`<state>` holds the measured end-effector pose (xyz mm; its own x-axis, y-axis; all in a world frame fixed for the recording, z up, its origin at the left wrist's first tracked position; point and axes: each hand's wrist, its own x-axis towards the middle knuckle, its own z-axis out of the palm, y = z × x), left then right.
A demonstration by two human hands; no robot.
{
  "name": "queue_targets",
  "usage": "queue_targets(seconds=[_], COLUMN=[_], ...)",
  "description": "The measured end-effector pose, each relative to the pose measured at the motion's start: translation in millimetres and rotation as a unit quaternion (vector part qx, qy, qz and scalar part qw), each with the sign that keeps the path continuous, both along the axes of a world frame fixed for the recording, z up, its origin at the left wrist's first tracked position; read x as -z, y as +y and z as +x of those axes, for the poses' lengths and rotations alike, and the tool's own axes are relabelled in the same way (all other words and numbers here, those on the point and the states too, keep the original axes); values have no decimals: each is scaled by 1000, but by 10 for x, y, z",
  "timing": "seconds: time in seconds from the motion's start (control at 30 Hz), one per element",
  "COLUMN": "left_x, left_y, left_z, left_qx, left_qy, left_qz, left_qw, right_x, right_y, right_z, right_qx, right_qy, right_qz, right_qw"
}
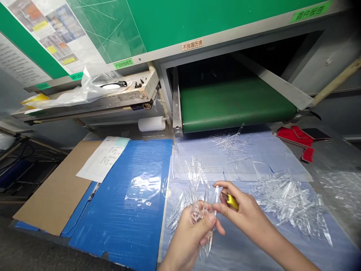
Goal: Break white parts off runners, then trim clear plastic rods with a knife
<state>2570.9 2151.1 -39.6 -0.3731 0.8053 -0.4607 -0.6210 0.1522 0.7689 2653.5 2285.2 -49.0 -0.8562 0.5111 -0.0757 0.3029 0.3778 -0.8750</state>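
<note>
Head view: left grip (187, 241) clenches clear plastic pieces (197, 210), right grip (248, 214) clenches yellow-handled cutter (232, 202).

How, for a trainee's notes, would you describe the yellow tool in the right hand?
Below the green conveyor belt lies a pale blue sheet scattered with clear plastic pieces. The person's right hand grips a small yellow-handled cutter, the only yellow thing among the clear plastic.

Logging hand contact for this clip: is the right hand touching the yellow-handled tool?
Touching. The head view shows the right hand holding the yellow-handled tool, with the yellow handle pressed against its fingers.
</note>
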Motion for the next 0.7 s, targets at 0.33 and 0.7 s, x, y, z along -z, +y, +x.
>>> queue_targets(seconds=[0.33, 0.7], left_x=[406, 504], left_y=[-340, -302], left_z=[-328, -126], left_qx=[66, 58], left_qy=[424, 179], left_qz=[-197, -130], left_qw=[882, 973], right_x=[84, 164], right_y=[76, -28], right_z=[54, 18], right_qx=[22, -69], right_qy=[-31, -44], right_qz=[76, 16], right_qw=[996, 997])
